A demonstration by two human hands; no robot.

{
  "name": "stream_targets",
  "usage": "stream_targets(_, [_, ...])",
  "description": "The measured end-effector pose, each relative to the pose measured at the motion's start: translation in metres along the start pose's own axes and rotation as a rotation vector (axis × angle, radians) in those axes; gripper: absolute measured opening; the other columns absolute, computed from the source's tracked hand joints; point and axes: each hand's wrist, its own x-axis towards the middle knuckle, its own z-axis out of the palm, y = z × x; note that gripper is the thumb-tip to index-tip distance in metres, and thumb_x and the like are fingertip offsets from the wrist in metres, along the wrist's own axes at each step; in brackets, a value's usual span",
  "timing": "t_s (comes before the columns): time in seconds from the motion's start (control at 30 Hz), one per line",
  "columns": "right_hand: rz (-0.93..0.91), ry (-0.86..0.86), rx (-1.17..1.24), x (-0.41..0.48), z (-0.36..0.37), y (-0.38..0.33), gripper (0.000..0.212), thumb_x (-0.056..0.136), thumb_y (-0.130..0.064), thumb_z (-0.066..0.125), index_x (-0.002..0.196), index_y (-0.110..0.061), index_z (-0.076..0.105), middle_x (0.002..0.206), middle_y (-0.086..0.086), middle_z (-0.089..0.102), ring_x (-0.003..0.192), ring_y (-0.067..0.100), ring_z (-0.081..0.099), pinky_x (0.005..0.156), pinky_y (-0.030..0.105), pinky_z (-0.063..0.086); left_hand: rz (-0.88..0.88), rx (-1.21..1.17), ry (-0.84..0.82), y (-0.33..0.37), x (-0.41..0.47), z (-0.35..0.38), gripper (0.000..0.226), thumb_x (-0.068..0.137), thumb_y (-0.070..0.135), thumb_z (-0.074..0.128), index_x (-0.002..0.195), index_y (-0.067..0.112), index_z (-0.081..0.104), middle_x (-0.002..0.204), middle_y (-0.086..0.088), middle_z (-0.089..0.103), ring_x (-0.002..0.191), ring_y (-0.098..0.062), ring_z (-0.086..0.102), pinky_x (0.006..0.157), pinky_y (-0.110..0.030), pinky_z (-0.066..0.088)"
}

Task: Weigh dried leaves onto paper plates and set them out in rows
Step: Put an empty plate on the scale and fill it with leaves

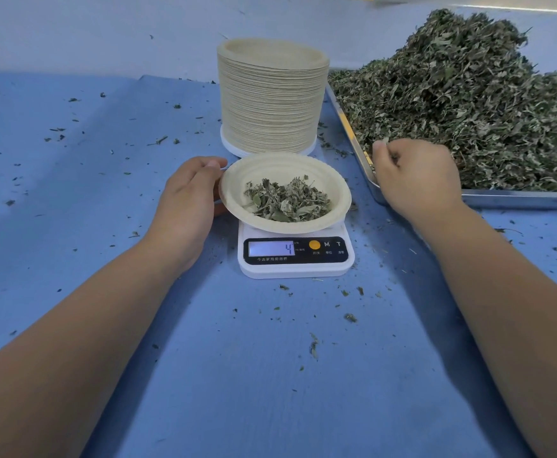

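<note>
A cream paper plate (237, 190) sits on a white digital scale (295, 266) whose display reads 4. A small heap of dried leaves (287, 201) lies in the plate. My left hand (188, 200) holds the plate's left rim, thumb on top. My right hand (416, 176) hovers over the near left corner of the metal tray (518, 197), fingers closed with a few leaf bits pinched between them. A big pile of dried leaves (469, 104) fills that tray.
A tall stack of paper plates (272, 97) stands on a white base just behind the scale. The blue table cover (105, 193) is strewn with leaf crumbs. A pale wall rises at the back.
</note>
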Motion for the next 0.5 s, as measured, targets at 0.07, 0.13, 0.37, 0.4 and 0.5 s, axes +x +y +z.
stream_targets(0.07, [-0.017,0.018,0.007,0.0019,-0.0005,0.0022,0.057,0.106,-0.043,0.039,0.059,-0.011,0.039,0.051,0.007,0.041,0.049,0.028,0.039,0.048,0.033,0.02,-0.001,0.001,0.002,-0.0002,0.0002,-0.0003,0.026,0.107,0.023,0.041,0.104,0.025,0.067,0.111,-0.009,0.071,0.095,-0.017,0.067,0.076,-0.028,0.052])
stream_targets(0.13, [-0.027,-0.012,0.0,0.0029,0.0006,0.0043,0.057,0.106,-0.045,0.037,0.059,-0.012,0.038,0.053,0.006,0.042,0.052,0.03,0.041,0.05,0.034,0.022,-0.001,0.004,0.001,0.0,0.0005,-0.0008,0.026,0.107,0.023,0.041,0.104,0.025,0.067,0.114,-0.011,0.072,0.096,-0.018,0.068,0.077,-0.028,0.053])
stream_targets(0.37, [-0.055,-0.022,0.022,0.0011,0.0005,0.0023,0.055,0.109,-0.041,0.036,0.059,-0.017,0.033,0.053,0.001,0.04,0.055,0.031,0.04,0.064,0.033,0.023,0.012,-0.004,0.001,-0.0006,-0.0001,-0.0012,0.026,0.107,0.022,0.041,0.102,0.025,0.067,0.099,-0.004,0.07,0.084,-0.013,0.066,0.065,-0.019,0.053])
stream_targets(0.4, [-0.056,-0.006,0.034,0.0004,0.0002,0.0019,0.055,0.109,-0.042,0.035,0.06,-0.017,0.033,0.053,0.001,0.04,0.054,0.031,0.04,0.06,0.035,0.02,0.012,-0.007,0.003,-0.0006,0.0001,-0.0012,0.026,0.107,0.022,0.041,0.101,0.025,0.067,0.097,-0.003,0.07,0.081,-0.011,0.065,0.064,-0.018,0.052])
stream_targets(0.5, [-0.008,0.041,0.104,0.0,-0.0016,0.002,0.055,0.109,-0.045,0.032,0.062,-0.017,0.035,0.053,0.002,0.038,0.05,0.023,0.036,0.048,0.036,0.021,0.009,-0.008,0.007,-0.0005,0.001,-0.0008,0.026,0.107,0.022,0.042,0.101,0.024,0.067,0.096,-0.003,0.07,0.08,-0.011,0.065,0.063,-0.018,0.052])
